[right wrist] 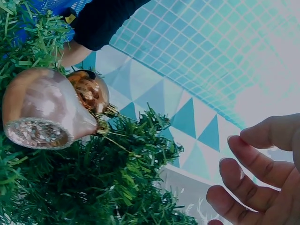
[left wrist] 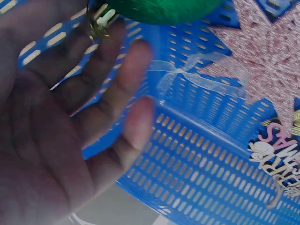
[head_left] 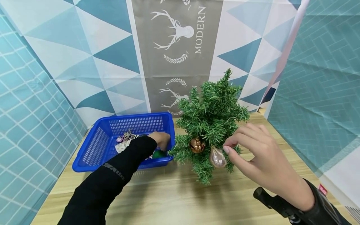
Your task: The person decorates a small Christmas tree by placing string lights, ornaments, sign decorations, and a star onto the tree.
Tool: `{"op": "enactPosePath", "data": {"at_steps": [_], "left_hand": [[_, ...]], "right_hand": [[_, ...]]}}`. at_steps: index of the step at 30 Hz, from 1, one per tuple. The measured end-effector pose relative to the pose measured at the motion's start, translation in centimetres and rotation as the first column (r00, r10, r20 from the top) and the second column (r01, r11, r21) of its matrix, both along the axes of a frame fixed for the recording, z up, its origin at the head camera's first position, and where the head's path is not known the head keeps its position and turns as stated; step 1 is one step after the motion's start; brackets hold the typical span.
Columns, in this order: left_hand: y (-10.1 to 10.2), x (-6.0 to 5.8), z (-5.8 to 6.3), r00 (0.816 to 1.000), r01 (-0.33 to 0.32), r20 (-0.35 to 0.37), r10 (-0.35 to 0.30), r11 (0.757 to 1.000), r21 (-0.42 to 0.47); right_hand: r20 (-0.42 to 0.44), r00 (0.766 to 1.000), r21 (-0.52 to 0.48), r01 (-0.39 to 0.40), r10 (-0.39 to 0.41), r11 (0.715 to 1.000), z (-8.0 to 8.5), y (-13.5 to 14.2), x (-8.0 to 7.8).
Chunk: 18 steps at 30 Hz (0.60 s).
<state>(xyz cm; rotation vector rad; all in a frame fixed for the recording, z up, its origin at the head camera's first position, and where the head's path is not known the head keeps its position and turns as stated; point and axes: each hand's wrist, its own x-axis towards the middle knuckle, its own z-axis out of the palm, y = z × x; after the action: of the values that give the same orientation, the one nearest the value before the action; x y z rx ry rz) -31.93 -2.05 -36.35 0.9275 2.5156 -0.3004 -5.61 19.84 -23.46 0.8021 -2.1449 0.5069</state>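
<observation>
My left hand point(head_left: 161, 139) reaches down into the blue basket point(head_left: 92, 168) near its right end. In the left wrist view, its loosely bent fingers point(left wrist: 138, 122) spread beside a green bauble point(left wrist: 173, 9) with a gold cap, the cap right by the fingertips. At the right side of a small artificial Christmas tree point(head_left: 213, 115), my right hand point(head_left: 262, 156) is raised, thumb and index tips close together with nothing visible between them. A pale pink teardrop ornament point(head_left: 217, 157) hangs just left of those fingertips. Beside it on the tree is a shiny copper bauble point(head_left: 197, 145).
Inside the basket lie a pink glitter star point(left wrist: 272, 56), a sheer white ribbon bow point(left wrist: 178, 71) and a lettered ornament point(left wrist: 279, 154). The basket and tree stand side by side on a wooden table point(head_left: 180, 200), with a patterned cloth point(head_left: 112, 56) behind.
</observation>
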Motion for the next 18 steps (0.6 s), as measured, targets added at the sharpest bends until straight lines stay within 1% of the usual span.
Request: {"op": "enactPosePath", "data": {"at_steps": [3, 6, 8, 10, 12, 13, 14, 16, 17, 18], "left_hand": [[-0.5, -0.3, 0.0, 1.0, 0.02, -0.017, -0.02, 1.0, 0.014], [-1.1, -0.3, 0.6, 1.0, 0.017, 0.006, -0.017, 0.999, 0.052], [-1.5, -0.2, 1.1, 0.999, 0.013, 0.031, -0.016, 0.996, 0.094], [-2.1, 0.0, 1.7, 0.999, 0.022, 0.046, -0.029, 0.989, 0.146], [-2.8, 0.2, 2.5, 0.998, 0.022, 0.054, -0.034, 0.978, 0.206], [-3.2, 0.3, 2.8, 0.998, 0.018, 0.056, -0.033, 0.97, 0.241], [-3.6, 0.4, 3.2, 0.998, 0.017, 0.051, -0.032, 0.961, 0.277], [-4.5, 0.8, 4.0, 0.999, 0.01, 0.042, -0.026, 0.936, 0.352], [-4.9, 1.1, 4.5, 0.999, 0.01, 0.03, -0.024, 0.922, 0.387], [-5.4, 1.4, 4.9, 1.0, 0.012, 0.012, -0.019, 0.906, 0.424]], "right_hand": [[0.02, 1.0, -0.003, -0.025, 0.025, 1.0, -0.4, 0.0, -0.1], [0.04, 0.996, -0.007, -0.078, 0.078, 0.997, -1.2, 0.0, -0.2], [0.051, 0.991, -0.005, -0.122, 0.122, 0.992, -2.2, 0.0, -0.2], [0.079, 0.984, 0.003, -0.161, 0.16, 0.987, -3.6, -0.1, -0.1], [0.153, 0.968, 0.025, -0.203, 0.197, 0.979, -5.2, -0.2, 0.2], [0.201, 0.955, 0.038, -0.23, 0.218, 0.972, -6.2, -0.4, 0.4], [0.271, 0.934, 0.057, -0.257, 0.233, 0.965, -7.2, -0.6, 0.6], [0.423, 0.874, 0.116, -0.315, 0.24, 0.942, -9.2, -1.2, 0.9], [0.488, 0.842, 0.151, -0.34, 0.229, 0.928, -10.2, -1.5, 0.9], [0.537, 0.816, 0.187, -0.362, 0.214, 0.913, -11.3, -1.9, 0.9]]}}
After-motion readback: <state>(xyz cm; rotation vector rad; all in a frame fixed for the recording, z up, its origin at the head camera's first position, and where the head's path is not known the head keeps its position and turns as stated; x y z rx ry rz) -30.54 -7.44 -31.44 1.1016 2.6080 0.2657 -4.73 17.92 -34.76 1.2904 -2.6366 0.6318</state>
